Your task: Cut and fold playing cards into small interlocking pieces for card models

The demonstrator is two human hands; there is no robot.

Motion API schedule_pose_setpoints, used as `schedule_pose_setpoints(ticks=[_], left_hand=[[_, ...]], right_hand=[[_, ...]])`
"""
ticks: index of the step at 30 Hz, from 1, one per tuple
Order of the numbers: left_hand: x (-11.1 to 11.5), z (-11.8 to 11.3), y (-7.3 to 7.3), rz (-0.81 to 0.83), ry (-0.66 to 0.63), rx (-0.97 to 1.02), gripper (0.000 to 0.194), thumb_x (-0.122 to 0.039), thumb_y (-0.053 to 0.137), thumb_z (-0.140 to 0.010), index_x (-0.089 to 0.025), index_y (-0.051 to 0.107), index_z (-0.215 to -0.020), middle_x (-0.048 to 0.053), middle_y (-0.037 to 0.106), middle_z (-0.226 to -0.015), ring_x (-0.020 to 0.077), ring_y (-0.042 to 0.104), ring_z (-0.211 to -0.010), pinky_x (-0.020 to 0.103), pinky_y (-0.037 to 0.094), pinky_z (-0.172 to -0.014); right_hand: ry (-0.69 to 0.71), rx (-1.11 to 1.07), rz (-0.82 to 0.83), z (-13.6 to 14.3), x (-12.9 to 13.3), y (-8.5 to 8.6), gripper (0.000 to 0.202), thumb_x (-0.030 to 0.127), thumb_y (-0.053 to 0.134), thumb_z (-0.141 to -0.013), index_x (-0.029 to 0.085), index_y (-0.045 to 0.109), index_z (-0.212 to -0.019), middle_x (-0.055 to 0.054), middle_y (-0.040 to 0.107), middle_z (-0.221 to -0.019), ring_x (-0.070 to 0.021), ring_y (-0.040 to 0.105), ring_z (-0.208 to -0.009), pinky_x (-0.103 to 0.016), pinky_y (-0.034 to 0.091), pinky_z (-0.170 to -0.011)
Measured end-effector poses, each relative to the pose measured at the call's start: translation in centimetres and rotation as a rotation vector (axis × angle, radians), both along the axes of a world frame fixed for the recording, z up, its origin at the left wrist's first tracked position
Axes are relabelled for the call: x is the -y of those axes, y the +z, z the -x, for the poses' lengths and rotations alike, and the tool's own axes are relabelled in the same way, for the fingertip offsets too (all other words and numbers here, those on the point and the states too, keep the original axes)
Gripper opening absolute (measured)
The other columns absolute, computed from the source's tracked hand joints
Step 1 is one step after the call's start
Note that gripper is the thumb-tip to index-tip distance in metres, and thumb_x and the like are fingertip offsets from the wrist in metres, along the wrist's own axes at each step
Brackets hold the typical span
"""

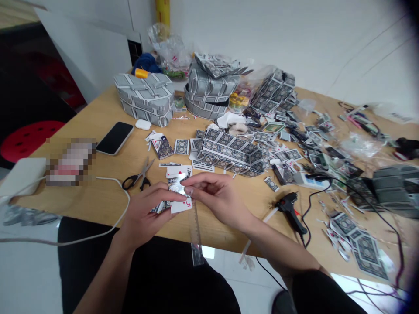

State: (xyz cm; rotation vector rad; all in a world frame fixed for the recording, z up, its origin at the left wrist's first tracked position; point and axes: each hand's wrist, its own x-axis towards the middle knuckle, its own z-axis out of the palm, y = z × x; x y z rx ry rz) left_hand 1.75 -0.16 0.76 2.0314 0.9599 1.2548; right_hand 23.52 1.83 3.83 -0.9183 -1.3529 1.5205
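My left hand is closed on a small bunch of playing cards, held just above the table's front edge. A red five shows on one card, and a shiny piece catches the light on top. The thumb and fingers of my right hand pinch the right edge of the same cards. Below them a clear ruler juts out past the table edge. Scissors lie partly open to the left of the cards. Behind my hands stands a folded-card strip structure with dark patterned backs.
A black glue gun with its cable lies right of my right forearm. A phone and a white cable are on the left. Card-woven boxes stand at the back. Loose cards litter the right side of the table.
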Motion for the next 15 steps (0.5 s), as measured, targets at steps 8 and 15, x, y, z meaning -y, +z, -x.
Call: schedule_pose_setpoints(ticks=[8, 15], left_hand=[[0.11, -0.45, 0.39, -0.083, 0.032, 0.077, 0.026, -0.007, 0.086, -0.085, -0.026, 0.083, -0.102, 0.000, 0.080, -0.093, 0.0135, 0.076, -0.079, 0.022, 0.058, -0.070], [0.66, -0.95, 0.05, 0.031, 0.060, 0.149, 0.023, -0.011, 0.086, -0.087, -0.029, 0.080, -0.100, 0.000, 0.081, -0.096, 0.0158, 0.077, -0.084, 0.028, 0.061, -0.075]], right_hand=[[-0.037, 0.028, -0.030, 0.25, 0.35, 0.03, 0.014, 0.029, 0.085, -0.092, 0.022, 0.085, -0.103, -0.004, 0.082, -0.095, -0.0157, 0.074, -0.083, -0.030, 0.064, -0.075], [-0.085, 0.073, -0.101, 0.42, 0.71, 0.19, 0.011, 0.028, 0.084, -0.092, 0.023, 0.085, -0.102, -0.005, 0.083, -0.095, -0.0155, 0.074, -0.080, -0.029, 0.062, -0.069]])
